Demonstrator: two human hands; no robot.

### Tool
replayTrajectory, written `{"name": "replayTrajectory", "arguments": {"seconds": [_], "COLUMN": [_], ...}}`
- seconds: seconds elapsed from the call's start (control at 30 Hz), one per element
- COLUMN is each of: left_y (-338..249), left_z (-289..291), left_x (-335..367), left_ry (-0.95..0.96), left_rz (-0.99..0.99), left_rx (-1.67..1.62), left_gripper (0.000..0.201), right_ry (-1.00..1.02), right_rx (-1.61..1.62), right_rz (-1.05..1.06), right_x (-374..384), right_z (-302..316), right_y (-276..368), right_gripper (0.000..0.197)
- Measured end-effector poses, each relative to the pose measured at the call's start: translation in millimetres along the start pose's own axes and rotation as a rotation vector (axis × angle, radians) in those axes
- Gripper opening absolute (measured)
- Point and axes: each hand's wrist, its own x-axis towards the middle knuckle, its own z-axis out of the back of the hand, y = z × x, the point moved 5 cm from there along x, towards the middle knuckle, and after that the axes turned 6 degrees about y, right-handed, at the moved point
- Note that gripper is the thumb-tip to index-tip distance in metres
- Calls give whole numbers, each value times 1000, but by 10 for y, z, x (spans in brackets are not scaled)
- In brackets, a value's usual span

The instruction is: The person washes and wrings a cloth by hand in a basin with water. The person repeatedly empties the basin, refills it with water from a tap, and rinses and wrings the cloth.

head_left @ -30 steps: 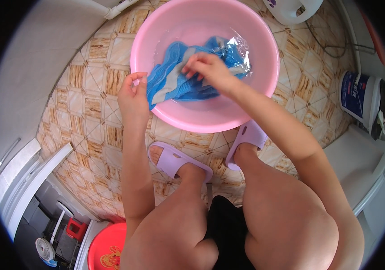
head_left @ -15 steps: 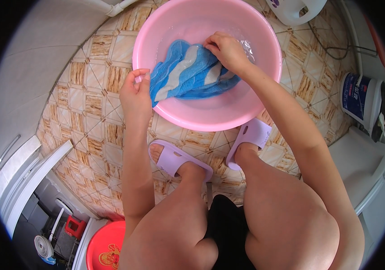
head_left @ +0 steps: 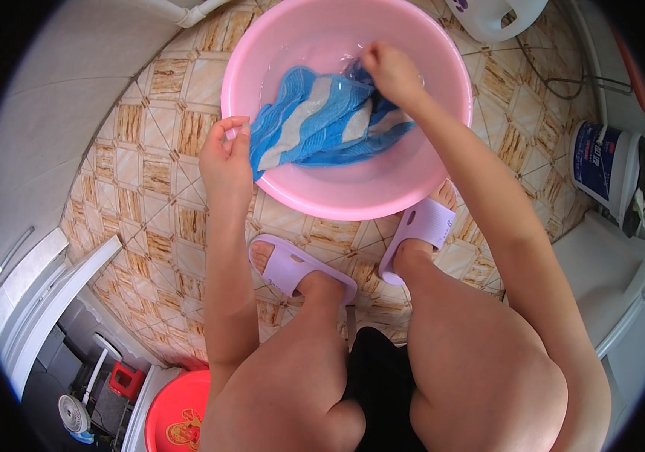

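Note:
A blue towel with pale wavy stripes (head_left: 315, 113) lies wet and rumpled in a pink basin (head_left: 337, 205) that holds some water. At the basin's left rim, my left hand (head_left: 226, 154) pinches the towel's near left corner, which hangs over the edge. My right hand (head_left: 396, 75) is over the far right part of the basin, its fingers closed on a darker blue fold of the towel. The fingertips of that hand are partly hidden and slightly blurred.
Pale purple slippers (head_left: 292, 267) are on my feet, on the tiled floor (head_left: 145, 173) just below the basin. A white jug (head_left: 488, 26) stands at the far right, with a blue and white bucket (head_left: 601, 162) nearer. A red basin (head_left: 175, 410) sits at the lower left.
My right hand has moved slightly up and to the right, drawing up a darker fold of the towel. My left hand has stayed nearly still at the rim.

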Motion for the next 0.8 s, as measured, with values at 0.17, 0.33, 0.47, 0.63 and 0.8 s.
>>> {"name": "replayTrajectory", "arguments": {"seconds": [0.17, 0.33, 0.47, 0.63, 0.8], "left_y": [-220, -503, -523, -312, -30], "left_z": [-132, -482, -354, -259, -588], "left_x": [12, -62, -42, -283, -501], "left_ry": [141, 337, 125, 145, 557], "left_rz": [-202, -420, -304, 13, 625], "left_rx": [-146, 365, 510, -172, -1197], "left_gripper": [26, 41, 41, 40, 59], "right_ry": [-98, 190, 59, 209, -52], "right_rx": [-86, 5, -488, -228, 264], "right_rz": [-49, 425, 669, 367, 481], "right_x": [-133, -867, -1064, -725, -955], "right_z": [309, -47, -446, -231, 224], "right_y": [6, 709, 795, 737, 1170], "right_gripper": [21, 36, 52, 31, 25]}}
